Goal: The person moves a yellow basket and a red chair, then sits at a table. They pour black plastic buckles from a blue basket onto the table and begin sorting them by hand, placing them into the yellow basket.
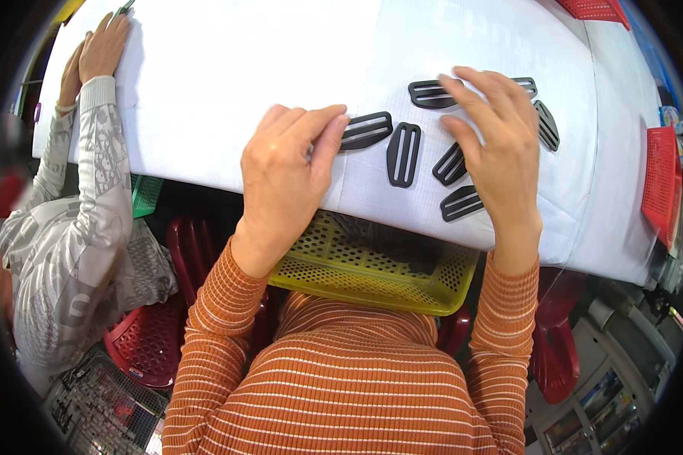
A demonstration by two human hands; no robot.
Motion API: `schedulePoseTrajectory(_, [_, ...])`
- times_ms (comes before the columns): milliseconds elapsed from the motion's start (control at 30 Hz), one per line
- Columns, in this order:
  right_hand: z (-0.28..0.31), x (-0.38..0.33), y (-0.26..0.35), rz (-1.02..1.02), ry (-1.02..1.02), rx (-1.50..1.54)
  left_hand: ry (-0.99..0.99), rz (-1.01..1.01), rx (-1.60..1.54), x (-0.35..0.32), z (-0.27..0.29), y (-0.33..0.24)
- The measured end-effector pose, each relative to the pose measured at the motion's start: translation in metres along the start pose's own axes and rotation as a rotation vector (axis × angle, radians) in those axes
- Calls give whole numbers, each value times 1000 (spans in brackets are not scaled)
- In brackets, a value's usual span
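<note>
Tabletop (235, 45), left hand (284, 155) closed on buckle (368, 131)

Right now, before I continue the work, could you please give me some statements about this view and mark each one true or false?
1. The left hand holds a black slotted buckle. True.
2. The right hand is closed into a fist. False: the right hand is open.
3. The loose buckles lie to the right of the left hand. True.
4. The yellow basket stands on top of the white table. False: the yellow basket is lower, by the near edge of the white table.
5. A co-worker's patterned sleeve shows at the left side. True.
6. The person's striped top is green. False: the striped top is orange with pale lines.
</note>
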State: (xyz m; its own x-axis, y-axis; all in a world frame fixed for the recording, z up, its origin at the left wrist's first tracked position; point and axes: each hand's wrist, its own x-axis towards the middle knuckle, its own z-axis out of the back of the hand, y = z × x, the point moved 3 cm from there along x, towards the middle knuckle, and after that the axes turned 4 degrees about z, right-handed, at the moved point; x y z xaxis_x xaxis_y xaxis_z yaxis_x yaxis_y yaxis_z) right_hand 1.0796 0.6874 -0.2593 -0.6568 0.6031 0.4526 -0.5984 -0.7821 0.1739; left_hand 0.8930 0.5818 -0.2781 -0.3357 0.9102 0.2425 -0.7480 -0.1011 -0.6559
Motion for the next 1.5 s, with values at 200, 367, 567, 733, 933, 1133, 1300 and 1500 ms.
schedulePoseTrajectory(200, [-5, 28, -17, 16, 86, 104, -99, -32, 75, 19, 12, 12])
schedulePoseTrajectory(367, [-8, 24, -24, -43, 37, 74, -75, -41, 85, 17, 11, 17])
schedulePoseTrajectory(567, [25, -19, -12, -220, 19, 115, -48, -43, 117, 14, 10, 20])
schedulePoseTrajectory(733, [25, -45, 21, -240, 125, -7, -39, -60, 145, 12, 9, 20])
schedulePoseTrajectory(933, [14, -45, 16, -209, 146, 130, -12, -53, 168, 16, 0, 20])
schedulePoseTrajectory(1133, [3, -22, -18, 10, 254, 159, -1, -67, 184, 20, -9, 21])
schedulePoseTrajectory(1300, [-4, -19, -22, -68, 218, 202, 8, -50, 134, 27, -9, 20])
schedulePoseTrajectory(1500, [-32, -26, -9, -111, 103, 163, 234, -410, 46, 49, -47, 26])
